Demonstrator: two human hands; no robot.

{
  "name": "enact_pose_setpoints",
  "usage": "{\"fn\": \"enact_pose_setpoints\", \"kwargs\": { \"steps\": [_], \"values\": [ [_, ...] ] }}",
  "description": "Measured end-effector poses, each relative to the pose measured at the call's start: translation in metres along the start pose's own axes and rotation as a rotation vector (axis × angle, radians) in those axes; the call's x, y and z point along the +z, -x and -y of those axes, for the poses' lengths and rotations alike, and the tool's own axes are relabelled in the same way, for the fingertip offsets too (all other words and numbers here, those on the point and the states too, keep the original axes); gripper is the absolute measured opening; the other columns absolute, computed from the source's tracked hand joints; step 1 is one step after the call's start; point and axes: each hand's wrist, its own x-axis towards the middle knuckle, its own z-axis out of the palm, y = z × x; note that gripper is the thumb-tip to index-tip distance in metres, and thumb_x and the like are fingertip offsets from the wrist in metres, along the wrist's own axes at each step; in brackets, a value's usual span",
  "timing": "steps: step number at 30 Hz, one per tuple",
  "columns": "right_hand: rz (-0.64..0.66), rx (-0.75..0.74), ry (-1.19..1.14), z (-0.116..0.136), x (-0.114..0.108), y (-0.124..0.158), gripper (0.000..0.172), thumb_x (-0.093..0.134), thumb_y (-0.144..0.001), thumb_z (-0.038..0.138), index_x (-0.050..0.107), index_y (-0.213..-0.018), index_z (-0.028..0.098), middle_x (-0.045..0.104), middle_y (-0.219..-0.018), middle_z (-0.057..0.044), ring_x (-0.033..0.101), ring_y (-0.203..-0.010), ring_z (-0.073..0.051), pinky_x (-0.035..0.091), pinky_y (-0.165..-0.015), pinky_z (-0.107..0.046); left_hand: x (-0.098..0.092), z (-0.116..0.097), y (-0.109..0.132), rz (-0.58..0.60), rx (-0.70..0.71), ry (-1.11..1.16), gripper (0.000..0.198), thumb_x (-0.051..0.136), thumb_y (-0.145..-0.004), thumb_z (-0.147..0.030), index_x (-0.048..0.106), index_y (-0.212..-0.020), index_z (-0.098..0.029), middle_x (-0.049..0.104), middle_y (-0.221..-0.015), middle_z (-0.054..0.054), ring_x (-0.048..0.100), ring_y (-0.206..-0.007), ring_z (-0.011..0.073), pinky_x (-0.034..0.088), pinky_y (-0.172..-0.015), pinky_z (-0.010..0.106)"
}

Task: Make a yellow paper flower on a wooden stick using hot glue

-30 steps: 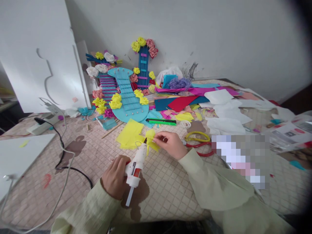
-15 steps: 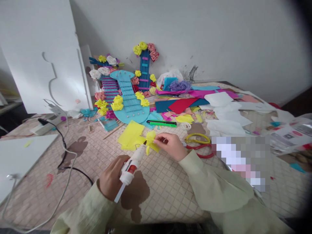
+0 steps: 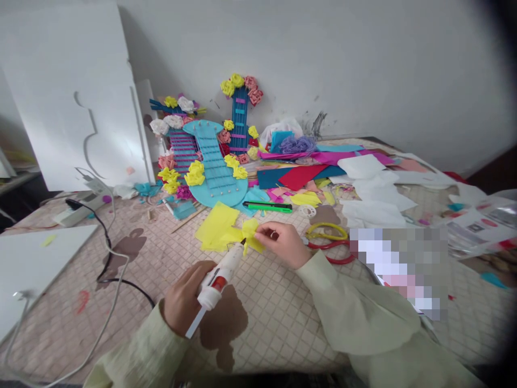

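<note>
My left hand (image 3: 186, 296) is closed around a white hot glue gun (image 3: 220, 277), with a glue stick jutting from its back end. The gun's dark nozzle meets or nearly meets a yellow paper flower (image 3: 251, 233); whether they touch I cannot tell. Between thumb and fingertips, my right hand (image 3: 285, 242) pinches that flower at its right side. Flat on the table just behind the gun's tip lie yellow paper sheets (image 3: 216, 222). Beyond them leans a light blue paper guitar (image 3: 216, 172) trimmed with yellow flowers.
A green box cutter (image 3: 267, 206) lies behind the flower. Scissors with red and yellow handles (image 3: 333, 253) rest right of my right hand. Coloured paper (image 3: 301, 177) and white scraps (image 3: 374, 213) cover the back right. Cables run from a power strip (image 3: 81, 210) at left.
The glue gun's nozzle has shifted slightly right and down against the flower. My right hand keeps its pinch in nearly the same place.
</note>
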Motion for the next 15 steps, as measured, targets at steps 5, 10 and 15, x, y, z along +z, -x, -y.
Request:
{"fn": "enact_pose_setpoints", "kwargs": {
  "steps": [5, 10, 15],
  "values": [
    [0.011, 0.010, -0.030, -0.002, -0.001, 0.000, 0.012, 0.053, -0.071, 0.025, 0.061, -0.071, 0.016, 0.064, -0.069, -0.002, 0.054, -0.058, -0.011, 0.042, -0.051, -0.021, -0.020, 0.008, 0.000, -0.020, -0.258, 0.165, 0.024, 0.053, -0.071, -0.034, 0.055, -0.089, -0.017, 0.064, -0.081, 0.005, 0.060, -0.071, 0.0180, 0.049, -0.058, 0.028],
    [0.000, 0.028, -0.043, -0.004, 0.001, 0.001, 0.012, 0.053, -0.071, 0.024, 0.061, -0.072, 0.016, 0.064, -0.069, -0.002, 0.054, -0.058, -0.011, 0.042, -0.052, -0.021, -0.053, 0.052, -0.011, -0.095, -0.446, 0.210, 0.029, 0.048, -0.074, -0.037, 0.059, -0.083, -0.012, 0.061, -0.070, 0.004, 0.053, -0.053, 0.0119, 0.044, -0.046, 0.022],
    [0.008, 0.020, -0.040, -0.004, 0.001, 0.002, 0.012, 0.052, -0.071, 0.024, 0.061, -0.072, 0.017, 0.064, -0.069, -0.002, 0.055, -0.059, -0.012, 0.043, -0.052, -0.022, -0.077, 0.109, -0.025, -0.233, -0.631, -0.289, 0.041, 0.044, -0.073, -0.047, 0.058, -0.086, -0.010, 0.051, -0.054, -0.005, 0.055, -0.052, 0.0125, 0.041, -0.047, 0.020]
  ]
}}
